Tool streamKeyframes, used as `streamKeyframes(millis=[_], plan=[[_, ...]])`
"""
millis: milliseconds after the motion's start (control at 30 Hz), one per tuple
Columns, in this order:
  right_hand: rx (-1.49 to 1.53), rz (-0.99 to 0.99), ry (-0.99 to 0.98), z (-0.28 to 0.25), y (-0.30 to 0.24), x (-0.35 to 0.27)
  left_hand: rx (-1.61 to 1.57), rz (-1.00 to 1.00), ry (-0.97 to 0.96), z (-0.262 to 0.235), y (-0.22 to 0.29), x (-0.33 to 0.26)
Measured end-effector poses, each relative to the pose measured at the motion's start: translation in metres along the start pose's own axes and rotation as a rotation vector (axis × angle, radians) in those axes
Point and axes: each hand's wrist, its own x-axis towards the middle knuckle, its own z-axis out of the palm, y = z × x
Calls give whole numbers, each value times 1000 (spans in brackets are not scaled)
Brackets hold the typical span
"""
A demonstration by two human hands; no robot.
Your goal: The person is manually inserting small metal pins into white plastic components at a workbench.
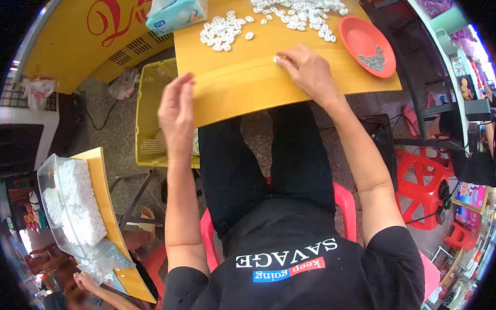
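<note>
One small white plastic piece is pinched in the right hand, upper centre; the left hand hangs loosely spread; the red plastic dish, upper right, probably sits for easy reach.

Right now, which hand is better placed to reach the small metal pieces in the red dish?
Probably the right hand: it is nearer the red dish, though it seems to pinch a small white piece. The left hand looks empty but is farther off, by the left edge of the table.
</note>
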Motion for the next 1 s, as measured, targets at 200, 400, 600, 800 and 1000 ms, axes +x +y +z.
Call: streamKeyframes(millis=[200,400,600,800,1000], plan=[[41,-75,-19,14,-9,15,-231,40,-210,84,2,15],[155,-116,56,18,20,63,-183,45,-93,116,-19,27],[-278,-126,-72,26,34,110,-162,64,-110,118,-18,23],[-283,-271,-13,33,39,112,-88,120,-111,116,-16,21],[175,-87,-66,30,30,92,-237,63,-74,112,-16,21]])
